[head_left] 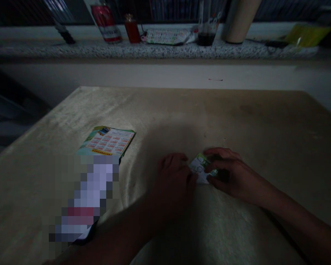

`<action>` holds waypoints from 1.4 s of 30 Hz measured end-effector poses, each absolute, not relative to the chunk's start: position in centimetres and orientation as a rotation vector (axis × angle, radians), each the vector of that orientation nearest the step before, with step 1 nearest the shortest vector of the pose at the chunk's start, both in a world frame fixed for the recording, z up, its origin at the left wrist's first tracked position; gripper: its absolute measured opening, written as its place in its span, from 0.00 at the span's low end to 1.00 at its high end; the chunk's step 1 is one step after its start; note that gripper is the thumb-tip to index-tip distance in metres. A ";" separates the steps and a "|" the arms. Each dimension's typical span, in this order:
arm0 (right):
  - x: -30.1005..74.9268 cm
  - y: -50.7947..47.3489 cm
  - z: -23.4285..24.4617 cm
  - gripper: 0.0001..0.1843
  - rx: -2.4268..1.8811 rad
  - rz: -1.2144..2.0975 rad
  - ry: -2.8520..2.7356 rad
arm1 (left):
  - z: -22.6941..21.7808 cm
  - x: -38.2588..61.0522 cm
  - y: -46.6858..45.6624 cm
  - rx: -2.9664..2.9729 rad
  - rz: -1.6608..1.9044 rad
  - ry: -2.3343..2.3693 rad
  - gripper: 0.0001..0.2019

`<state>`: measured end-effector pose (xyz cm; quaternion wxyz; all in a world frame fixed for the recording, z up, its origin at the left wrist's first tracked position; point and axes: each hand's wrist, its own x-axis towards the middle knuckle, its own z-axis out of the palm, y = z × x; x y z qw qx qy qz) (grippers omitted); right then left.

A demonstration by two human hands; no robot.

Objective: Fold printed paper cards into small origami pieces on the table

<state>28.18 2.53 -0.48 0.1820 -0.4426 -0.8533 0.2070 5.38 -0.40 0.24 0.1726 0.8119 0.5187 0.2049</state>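
A small folded piece of printed paper (200, 171), white and green, lies on the table between my hands. My left hand (175, 178) rests along its left edge with curled fingers, the thumb side pressing the lower left corner. From the right, my right hand (230, 171) has its fingers and thumb closed on the paper's right side. Part of the sheet is hidden under the fingers. The light is dim, so the fold lines are hard to make out.
A printed leaflet or stack of leaflets (111, 141) lies at left, above a pixelated phone-like object (85, 233). On the stone sill (160, 51) stand a red can (106, 24), a red bottle (132, 31), a glass with dark liquid (206, 36) and a tan cylinder (241, 22).
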 end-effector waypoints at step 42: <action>27.3 1.9 0.9 0.25 -1.224 0.446 -2.567 | -0.1 6.0 -0.3 2.262 0.473 1.694 0.13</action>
